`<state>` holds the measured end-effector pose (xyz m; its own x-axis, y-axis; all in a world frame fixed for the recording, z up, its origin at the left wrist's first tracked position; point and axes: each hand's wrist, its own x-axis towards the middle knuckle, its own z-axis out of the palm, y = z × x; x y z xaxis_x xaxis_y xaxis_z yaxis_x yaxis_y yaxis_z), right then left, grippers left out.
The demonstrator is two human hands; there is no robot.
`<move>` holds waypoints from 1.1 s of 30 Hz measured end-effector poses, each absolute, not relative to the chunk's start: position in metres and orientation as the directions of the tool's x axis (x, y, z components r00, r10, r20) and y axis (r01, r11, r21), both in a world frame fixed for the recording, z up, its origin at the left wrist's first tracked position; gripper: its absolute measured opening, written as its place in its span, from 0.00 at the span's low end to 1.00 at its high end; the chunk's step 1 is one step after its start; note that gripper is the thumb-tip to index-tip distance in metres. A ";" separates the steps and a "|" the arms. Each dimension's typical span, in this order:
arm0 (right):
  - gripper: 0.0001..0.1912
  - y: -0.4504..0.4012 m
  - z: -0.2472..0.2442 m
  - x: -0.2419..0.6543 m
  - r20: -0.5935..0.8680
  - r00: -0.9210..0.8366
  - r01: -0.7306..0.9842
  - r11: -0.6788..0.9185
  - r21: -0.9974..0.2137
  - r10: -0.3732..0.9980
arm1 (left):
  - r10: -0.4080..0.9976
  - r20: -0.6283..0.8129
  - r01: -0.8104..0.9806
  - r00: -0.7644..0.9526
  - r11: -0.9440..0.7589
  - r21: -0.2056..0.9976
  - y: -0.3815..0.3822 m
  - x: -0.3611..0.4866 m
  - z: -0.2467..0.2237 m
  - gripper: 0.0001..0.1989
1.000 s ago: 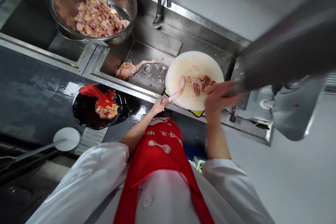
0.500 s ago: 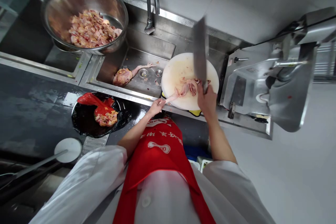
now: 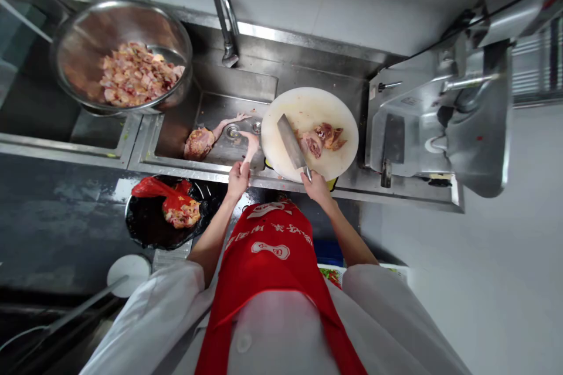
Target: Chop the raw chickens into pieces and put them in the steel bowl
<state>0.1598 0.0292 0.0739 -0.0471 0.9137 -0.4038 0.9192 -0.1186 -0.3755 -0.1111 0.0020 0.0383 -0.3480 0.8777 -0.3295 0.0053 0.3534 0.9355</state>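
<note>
My left hand (image 3: 238,180) grips a pale poultry leg piece (image 3: 251,146), held over the sink's front edge, off the board. My right hand (image 3: 316,186) is closed round the handle of a cleaver (image 3: 292,143), whose blade lies low over the left part of a round white cutting board (image 3: 275,120). Cut raw poultry pieces (image 3: 325,137) are on the board, right of the blade. Another raw poultry piece with a long leg (image 3: 200,143) rests in the sink (image 3: 224,106), left of the board.
A large steel bowl (image 3: 176,41) of chopped meat stands at the upper left, beside a faucet (image 3: 226,17). A black-lined bin (image 3: 145,220) with a red bag and scraps is at the lower left. A metal machine (image 3: 475,146) stands on the right.
The cleaver has come down from its raised position and turned leftward. My left hand has moved left, lifting the leg piece away from the board. The whole view has shifted slightly.
</note>
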 end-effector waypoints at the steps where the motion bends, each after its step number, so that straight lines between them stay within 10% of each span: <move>1: 0.20 0.030 0.078 0.166 -0.388 -0.043 0.900 -0.133 -0.415 0.921 | 0.894 -0.278 0.055 -0.350 0.316 0.947 0.019 -0.113 0.040 0.18; 11: 0.16 -0.050 0.106 0.267 -0.399 -0.046 0.919 -0.118 -0.376 0.916 | 0.991 0.008 0.696 -0.137 0.090 0.712 0.162 -0.093 0.055 0.13; 16: 0.14 -0.041 0.083 0.258 -0.498 -0.274 0.895 0.029 -0.444 0.823 | 0.977 0.093 0.686 -0.192 0.065 0.725 0.132 -0.124 0.076 0.11; 24: 0.19 0.054 0.088 0.223 -0.458 -0.093 0.923 -0.096 -0.373 0.884 | 0.994 -0.075 0.581 -0.078 0.107 0.807 0.089 -0.114 0.104 0.12; 33: 0.29 0.114 0.160 0.143 0.016 0.068 0.795 -0.045 -0.605 0.998 | 0.969 -0.182 0.529 0.167 0.068 0.846 0.110 -0.094 0.109 0.11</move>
<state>0.1428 0.1142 0.1598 0.0684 0.9975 0.0161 0.7951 -0.0448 -0.6049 -0.0944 0.1104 0.1094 0.1666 0.9691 -0.1817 0.5287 0.0677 0.8461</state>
